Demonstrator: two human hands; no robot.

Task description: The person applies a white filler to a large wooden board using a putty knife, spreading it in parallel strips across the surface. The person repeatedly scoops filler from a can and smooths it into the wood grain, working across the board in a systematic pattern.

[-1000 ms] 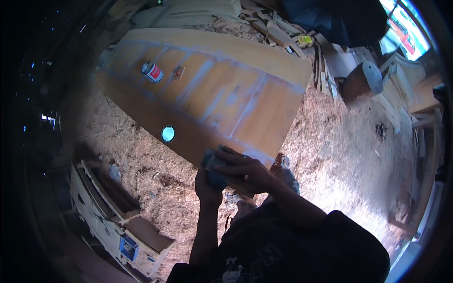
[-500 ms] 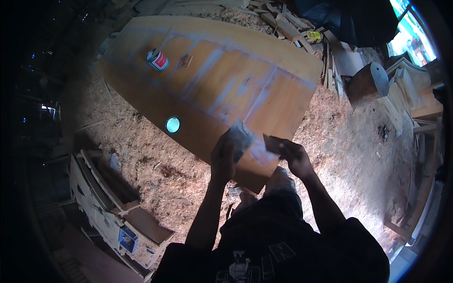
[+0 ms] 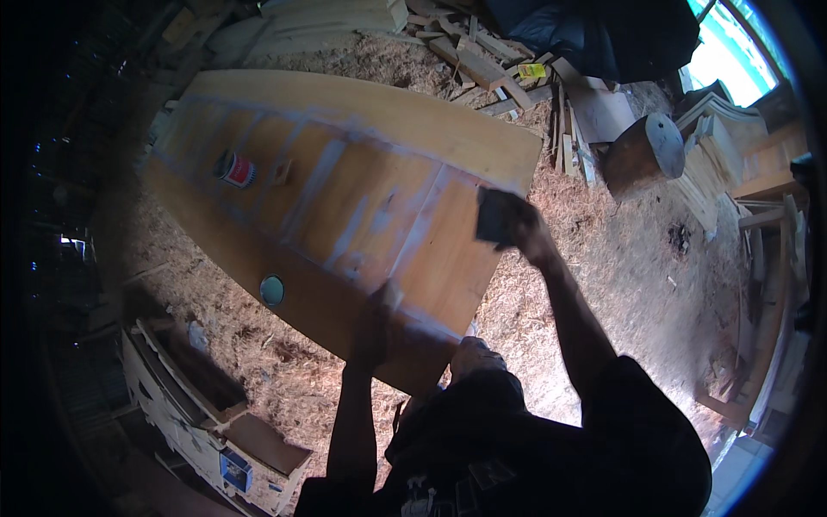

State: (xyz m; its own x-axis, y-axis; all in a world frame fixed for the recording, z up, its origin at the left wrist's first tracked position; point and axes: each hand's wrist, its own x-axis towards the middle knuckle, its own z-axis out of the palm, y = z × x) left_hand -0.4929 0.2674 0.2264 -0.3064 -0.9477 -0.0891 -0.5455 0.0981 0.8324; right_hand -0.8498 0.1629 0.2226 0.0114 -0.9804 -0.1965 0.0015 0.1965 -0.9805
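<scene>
- I see a long, brown, tapered wooden panel [image 3: 465, 258] with pale streaks; it is my landmark.
- My right hand [image 3: 527, 231] grips a dark, flat, squarish piece [image 3: 493, 217] over the panel's right edge; I cannot tell if they touch.
- My left hand [image 3: 372, 326] blurs over the panel's near end; I cannot tell whether it grasps anything.
- Toward the panel's narrow end, 1 red-and-white cylindrical can [image 3: 235, 170] stands on it.
- By the panel's left edge lies 1 round, pale-green, dark-rimmed disc [image 3: 272, 290].
</scene>
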